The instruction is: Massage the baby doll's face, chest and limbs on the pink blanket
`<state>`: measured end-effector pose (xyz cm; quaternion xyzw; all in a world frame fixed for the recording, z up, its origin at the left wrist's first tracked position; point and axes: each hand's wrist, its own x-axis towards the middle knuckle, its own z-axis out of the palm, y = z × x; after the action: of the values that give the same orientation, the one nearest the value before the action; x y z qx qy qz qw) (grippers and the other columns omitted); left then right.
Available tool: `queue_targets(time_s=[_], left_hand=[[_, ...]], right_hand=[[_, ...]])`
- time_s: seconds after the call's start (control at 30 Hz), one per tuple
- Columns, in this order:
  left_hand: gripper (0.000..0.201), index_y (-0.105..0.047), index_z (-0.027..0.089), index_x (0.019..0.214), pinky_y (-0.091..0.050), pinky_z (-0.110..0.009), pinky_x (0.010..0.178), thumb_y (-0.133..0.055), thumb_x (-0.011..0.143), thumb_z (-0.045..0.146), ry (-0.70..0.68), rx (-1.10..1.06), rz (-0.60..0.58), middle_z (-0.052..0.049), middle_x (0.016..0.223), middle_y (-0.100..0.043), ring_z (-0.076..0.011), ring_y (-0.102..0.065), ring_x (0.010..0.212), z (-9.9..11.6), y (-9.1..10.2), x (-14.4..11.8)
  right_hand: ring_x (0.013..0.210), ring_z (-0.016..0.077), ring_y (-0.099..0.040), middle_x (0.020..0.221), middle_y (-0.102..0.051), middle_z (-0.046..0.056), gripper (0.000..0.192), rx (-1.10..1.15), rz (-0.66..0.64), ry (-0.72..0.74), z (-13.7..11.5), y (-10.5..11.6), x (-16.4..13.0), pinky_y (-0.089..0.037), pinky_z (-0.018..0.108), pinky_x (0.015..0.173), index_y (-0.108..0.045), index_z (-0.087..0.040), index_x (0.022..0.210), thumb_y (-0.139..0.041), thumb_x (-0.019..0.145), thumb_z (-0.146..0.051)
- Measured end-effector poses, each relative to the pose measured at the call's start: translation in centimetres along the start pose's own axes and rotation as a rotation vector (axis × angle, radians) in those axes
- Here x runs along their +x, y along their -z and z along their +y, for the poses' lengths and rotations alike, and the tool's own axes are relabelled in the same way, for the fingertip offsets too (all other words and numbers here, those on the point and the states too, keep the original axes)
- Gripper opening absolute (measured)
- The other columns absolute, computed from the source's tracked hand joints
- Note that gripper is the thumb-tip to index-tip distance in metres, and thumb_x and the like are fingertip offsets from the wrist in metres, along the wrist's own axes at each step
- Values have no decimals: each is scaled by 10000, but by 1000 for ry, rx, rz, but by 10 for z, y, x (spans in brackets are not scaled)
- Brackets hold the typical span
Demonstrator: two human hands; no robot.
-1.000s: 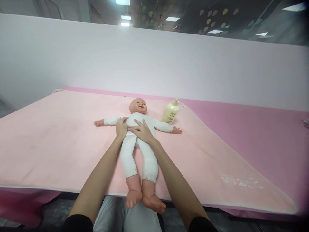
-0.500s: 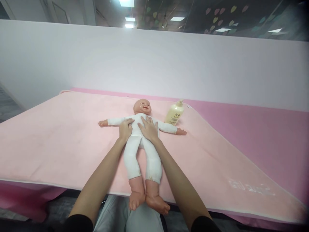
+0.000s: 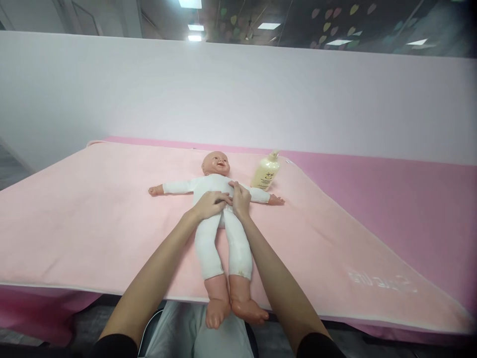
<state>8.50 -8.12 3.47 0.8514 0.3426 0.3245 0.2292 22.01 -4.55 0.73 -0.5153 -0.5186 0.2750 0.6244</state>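
A baby doll (image 3: 208, 184) in a white bodysuit lies on its back, arms spread, head at the far end, feet hanging past the near edge. My left hand (image 3: 212, 204) rests across its belly, fingers stretched toward the right. Against the right side of the doll's torso is my right hand (image 3: 242, 200), its fingers bent round that side. The fingertips of both hands come close together over the belly. A pale yellow pump bottle (image 3: 266, 172) stands beyond the doll's arm on the right.
A light pink blanket (image 3: 93, 214) covers most of the table, over a darker pink cover (image 3: 391, 199). Behind rises a white wall panel (image 3: 238, 94) with dark glass above it. My knees (image 3: 219, 340) are under the near edge.
My left hand has slid from the doll's left-hand side in view onto the belly. My right hand has gone from lying flat on the chest to the torso's right side.
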Motion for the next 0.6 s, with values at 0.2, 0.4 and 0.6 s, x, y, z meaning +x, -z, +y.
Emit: queue_targets(time_s=[0.2,0.4,0.6], left_hand=[[442,-406,269,1364,-57,-503,1133,-377,930,351,120,387,-125,5,1467,-272,-179,-166,1387,-2,-2,11],[521,-286,247,1435,-69,-508,1132,-326,955,443,384,415,70,-9,1505,-135,-197,-104,1401,-18,0,12],[524,-366,149,1399,-161,-389,1146,-381,935,392,401,142,333,-61,1470,-258,-186,-201,1379,-51,7,-8]], right_hand=[[962,194,-592,959,-661,64,460,59,-3,-10,2,-2,1,-406,312,927,-687,-131,879,-396,853,-486],[1082,211,-559,964,-665,48,339,94,-171,83,-7,-3,-4,-326,355,1049,-708,-165,842,-512,778,-434],[879,217,-639,717,-664,61,313,254,-514,72,-26,2,-6,-140,399,1148,-632,-187,480,-525,703,-380]])
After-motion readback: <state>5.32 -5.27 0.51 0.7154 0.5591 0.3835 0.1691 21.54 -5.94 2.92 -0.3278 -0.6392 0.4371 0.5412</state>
